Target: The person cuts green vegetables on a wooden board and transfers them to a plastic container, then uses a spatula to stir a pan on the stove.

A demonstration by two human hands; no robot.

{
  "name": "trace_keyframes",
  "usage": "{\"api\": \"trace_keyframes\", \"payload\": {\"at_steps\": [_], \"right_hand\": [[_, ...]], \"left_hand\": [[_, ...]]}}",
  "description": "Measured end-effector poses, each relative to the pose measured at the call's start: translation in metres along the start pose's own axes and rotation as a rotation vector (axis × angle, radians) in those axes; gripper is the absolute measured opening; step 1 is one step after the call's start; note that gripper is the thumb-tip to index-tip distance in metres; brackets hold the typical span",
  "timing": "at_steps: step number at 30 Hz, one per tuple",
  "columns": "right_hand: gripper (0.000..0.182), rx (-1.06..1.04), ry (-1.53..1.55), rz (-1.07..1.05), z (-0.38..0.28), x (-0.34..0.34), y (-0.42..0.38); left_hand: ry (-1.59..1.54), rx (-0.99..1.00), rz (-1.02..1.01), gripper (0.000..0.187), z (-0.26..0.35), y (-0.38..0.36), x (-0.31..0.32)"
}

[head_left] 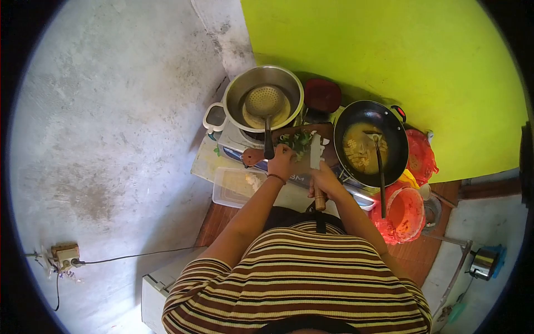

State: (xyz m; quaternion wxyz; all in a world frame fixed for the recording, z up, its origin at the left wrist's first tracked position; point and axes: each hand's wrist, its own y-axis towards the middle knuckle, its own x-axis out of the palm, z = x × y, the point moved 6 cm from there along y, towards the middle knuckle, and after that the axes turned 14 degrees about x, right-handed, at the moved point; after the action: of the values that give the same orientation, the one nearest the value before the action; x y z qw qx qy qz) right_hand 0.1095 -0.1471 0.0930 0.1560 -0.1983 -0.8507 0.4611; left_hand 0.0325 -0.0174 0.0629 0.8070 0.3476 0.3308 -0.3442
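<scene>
My right hand (327,182) is wrapped round the wooden handle of a knife (316,151), whose broad blade points away from me over a dark cutting board (327,132). Chopped green leaves (298,142) and some white pieces lie on the board, left and right of the blade. My left hand (282,160) is closed at the board's near left part, beside the greens; what its fingers hold, if anything, is too small to name. The board's brown handle (252,157) sticks out to the left.
Behind the board stand a steel pot (230,92) with a perforated ladle (265,101) and a dark red bowl (322,94). At right, a black wok (340,119) holds food, liquid and a spatula. A plastic container (222,186) is at left, red bags (420,156) at far right.
</scene>
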Motion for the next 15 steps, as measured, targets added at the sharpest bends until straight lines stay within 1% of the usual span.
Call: {"api": "trace_keyframes", "payload": {"at_steps": [3,5,6,9,12,15], "right_hand": [[0.025,0.031,-0.002,-0.075,0.009,0.004,0.0],[0.027,0.02,-0.111,-0.059,0.01,0.009,-0.007],[0.029,0.014,-0.166,-0.051,0.009,0.012,-0.013],[0.034,0.04,-0.204,-0.16,0.01,0.022,-0.019],[0.037,0.078,-0.206,-0.177,0.013,0.029,-0.02],[0.035,0.087,-0.239,-0.184,0.012,0.038,-0.024]], "left_hand": [[-0.064,0.039,0.112,0.021,0.012,-0.007,-0.008],[-0.105,0.085,0.185,0.022,0.02,-0.016,-0.008],[-0.132,0.074,0.206,0.026,0.03,-0.023,-0.012],[-0.475,-0.213,0.296,0.03,0.028,-0.084,0.007],[-0.658,-0.466,0.313,0.033,0.022,-0.133,0.012],[-0.834,-0.669,0.33,0.031,0.005,-0.158,0.009]]}}
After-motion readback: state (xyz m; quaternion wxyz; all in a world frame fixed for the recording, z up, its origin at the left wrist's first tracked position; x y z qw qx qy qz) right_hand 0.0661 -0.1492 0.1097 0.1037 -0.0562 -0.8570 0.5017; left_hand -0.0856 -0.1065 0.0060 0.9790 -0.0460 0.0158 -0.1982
